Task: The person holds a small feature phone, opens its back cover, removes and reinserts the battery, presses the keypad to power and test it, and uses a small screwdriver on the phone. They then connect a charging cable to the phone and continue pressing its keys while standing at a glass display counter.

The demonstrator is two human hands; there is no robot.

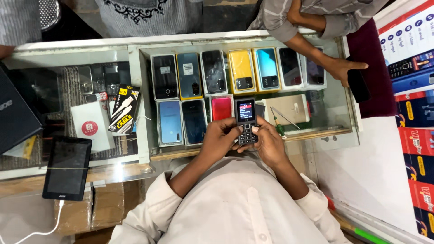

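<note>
Both hands hold one small keypad phone, upright over the glass counter. The left hand is curled closed round the phone's left edge and lower body, its thumb lying across the keys; the right hand is wrapped round the right edge, thumb bent onto the keypad as well. The phone is on: its screen glows with a red band, so switching it on looks done, and the keying looks under way, though what is on the screen is too small to tell. Just beyond the hands, under the glass, lie rows of smartphones, none of them touched. A screwdriver lies just right of the right hand, unused. Well to the left of the left hand a tablet rests with a white cable running from it. Across the counter another person's hand rests on the glass by a dark phone, apart from the work.
</note>
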